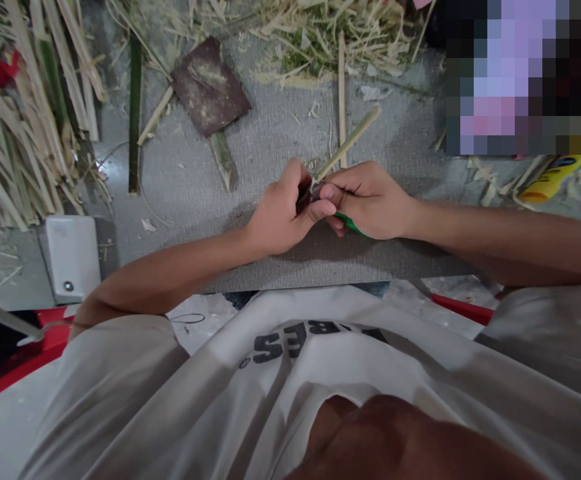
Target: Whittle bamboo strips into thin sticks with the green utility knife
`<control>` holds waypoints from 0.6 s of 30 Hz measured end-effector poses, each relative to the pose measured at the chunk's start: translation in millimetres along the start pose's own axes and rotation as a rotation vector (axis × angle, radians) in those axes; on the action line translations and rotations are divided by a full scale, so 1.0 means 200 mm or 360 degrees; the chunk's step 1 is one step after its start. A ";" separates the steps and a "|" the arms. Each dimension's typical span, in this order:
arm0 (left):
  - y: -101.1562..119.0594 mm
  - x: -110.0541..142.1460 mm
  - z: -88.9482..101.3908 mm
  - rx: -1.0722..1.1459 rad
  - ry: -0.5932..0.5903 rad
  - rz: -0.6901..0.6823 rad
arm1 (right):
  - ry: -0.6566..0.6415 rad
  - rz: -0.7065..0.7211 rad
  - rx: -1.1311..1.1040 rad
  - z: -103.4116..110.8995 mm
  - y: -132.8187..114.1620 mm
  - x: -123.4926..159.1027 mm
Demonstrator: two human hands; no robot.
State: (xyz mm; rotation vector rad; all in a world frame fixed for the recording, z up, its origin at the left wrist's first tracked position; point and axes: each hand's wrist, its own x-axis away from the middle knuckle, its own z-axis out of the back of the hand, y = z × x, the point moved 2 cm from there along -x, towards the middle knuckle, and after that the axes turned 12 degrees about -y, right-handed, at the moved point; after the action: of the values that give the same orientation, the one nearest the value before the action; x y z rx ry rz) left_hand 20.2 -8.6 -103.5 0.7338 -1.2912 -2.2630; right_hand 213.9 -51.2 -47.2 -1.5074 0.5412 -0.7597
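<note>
Above the table edge, my two hands meet with their fingertips close together. My left hand is closed around the lower end of a thin bamboo strip, which points up and to the right. A small dark piece shows between the fingertips; its kind is not clear. My right hand is closed, and a green handle sticks out beneath it. The rest of that green-handled tool is hidden by the fingers. Behind the hands, another bamboo strip lies on the table.
Bundled bamboo strips fill the left side, above a white power bank. A brown square sheet lies over a bamboo stick. Shavings are heaped at the back. At right lies a yellow tube.
</note>
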 end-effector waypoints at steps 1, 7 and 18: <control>0.01 0.00 0.00 -0.0001 -0.0012 0.0003 | -0.0051 -0.0011 -0.0049 0.00 0.01 0.00; 0.01 0.01 0.00 -0.0064 -0.0004 -0.0060 | -0.0221 -0.0089 -0.0273 0.00 0.02 -0.02; 0.03 0.02 0.00 -0.0065 0.0014 0.0089 | 0.0235 0.0038 -0.0170 0.06 -0.08 0.01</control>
State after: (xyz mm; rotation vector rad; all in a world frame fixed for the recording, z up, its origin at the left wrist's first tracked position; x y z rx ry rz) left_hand 18.5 -13.3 -98.7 0.6838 -1.2424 -2.2322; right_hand 222.0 -42.5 -30.6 -1.5479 0.7191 -0.8392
